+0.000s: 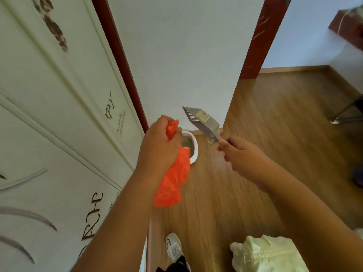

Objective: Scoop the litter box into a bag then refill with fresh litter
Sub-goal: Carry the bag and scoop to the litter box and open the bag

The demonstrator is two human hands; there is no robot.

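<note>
My left hand grips a crumpled orange plastic bag that hangs down below the fist. My right hand holds the handle of a grey slotted litter scoop, its blade raised and pointing up-left. Beyond both hands, on the wooden floor against the white wall, stands a white litter box. Only its right rim and a patch of grey litter show; my left hand and the bag hide the remainder.
A white decorated door fills the left side, with a red-brown door frame beside it. A pale green plastic bag lies on the floor at lower right. My shoe is at the bottom. A chair leg stands far right.
</note>
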